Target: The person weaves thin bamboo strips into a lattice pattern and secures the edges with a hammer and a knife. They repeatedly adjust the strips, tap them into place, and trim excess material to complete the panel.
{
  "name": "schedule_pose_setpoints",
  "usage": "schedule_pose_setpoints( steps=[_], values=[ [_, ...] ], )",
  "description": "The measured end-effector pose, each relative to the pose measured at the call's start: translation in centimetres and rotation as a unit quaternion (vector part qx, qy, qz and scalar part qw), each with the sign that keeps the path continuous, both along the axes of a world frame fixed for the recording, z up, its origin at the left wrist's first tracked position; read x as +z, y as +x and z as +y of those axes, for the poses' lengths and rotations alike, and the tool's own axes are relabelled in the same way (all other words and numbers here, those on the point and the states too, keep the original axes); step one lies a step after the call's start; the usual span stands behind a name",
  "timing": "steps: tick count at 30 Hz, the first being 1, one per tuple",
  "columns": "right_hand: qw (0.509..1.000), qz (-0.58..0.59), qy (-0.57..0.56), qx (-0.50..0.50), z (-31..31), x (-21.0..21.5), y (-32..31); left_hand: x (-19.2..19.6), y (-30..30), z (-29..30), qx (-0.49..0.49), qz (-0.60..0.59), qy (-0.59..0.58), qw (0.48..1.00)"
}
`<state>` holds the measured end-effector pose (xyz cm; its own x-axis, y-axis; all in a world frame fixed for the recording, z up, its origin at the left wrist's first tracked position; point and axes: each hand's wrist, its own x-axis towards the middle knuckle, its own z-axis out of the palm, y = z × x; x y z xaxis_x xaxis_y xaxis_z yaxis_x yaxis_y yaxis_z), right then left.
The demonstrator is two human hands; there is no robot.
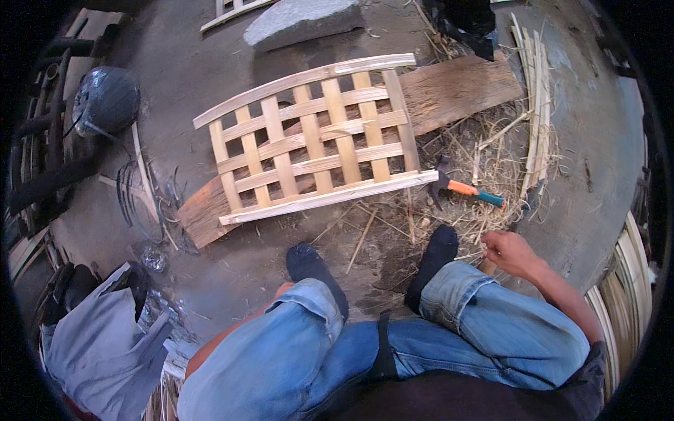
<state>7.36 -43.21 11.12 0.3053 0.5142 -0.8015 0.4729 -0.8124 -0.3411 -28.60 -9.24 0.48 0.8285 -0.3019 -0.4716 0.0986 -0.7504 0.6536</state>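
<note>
A woven lattice panel (316, 137) of pale bamboo strips lies on a long brown wooden plank (456, 88) on the ground in front of me. A hammer (463, 188) with an orange and teal handle rests on straw just right of the panel. My right hand (509, 252) is low beside my right knee, fingers curled around a thin pale strip or stick. My left hand is hidden behind my left knee; only a bit of forearm (225, 340) shows. My feet in black socks (309, 263) rest on the ground below the panel.
Long bamboo strips (537, 105) and loose straw lie at the right. A grey stone slab (302, 21) sits at the top. A dark round bundle (105, 98) and wire loops (133, 193) lie left. A grey cloth bag (98, 344) is at lower left.
</note>
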Motion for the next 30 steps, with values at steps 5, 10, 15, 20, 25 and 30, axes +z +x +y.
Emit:
schedule_pose_setpoints(
  steps=[5, 10, 15, 20, 25, 30],
  values=[
    [1.000, 0.009, 0.012, -0.009, -0.2, 0.3, 0.3, 0.0, 0.6, 0.0, -0.011, -0.003, -0.006, 1.000],
    [1.000, 0.004, 0.013, -0.023, -0.3, -0.4, 0.2, 0.2, 0.3, 0.0, -0.011, -0.003, 0.000, 1.000],
    [0.999, 0.010, 0.031, -0.023, -0.1, -0.4, 0.5, 0.3, 0.0, -0.9, -0.012, 0.003, 0.002, 1.000],
    [1.000, 0.009, 0.005, -0.009, 0.0, -0.2, 0.7, 0.1, 0.8, -1.5, -0.017, -0.003, -0.007, 1.000],
    [1.000, 0.010, 0.009, -0.011, -0.2, -0.1, 0.6, -0.2, 1.3, -1.0, -0.024, -0.007, -0.005, 1.000],
    [1.000, 0.009, 0.020, -0.006, -0.2, -0.3, 0.7, -0.1, 0.4, 0.0, -0.019, -0.010, -0.001, 1.000]
  ],
)
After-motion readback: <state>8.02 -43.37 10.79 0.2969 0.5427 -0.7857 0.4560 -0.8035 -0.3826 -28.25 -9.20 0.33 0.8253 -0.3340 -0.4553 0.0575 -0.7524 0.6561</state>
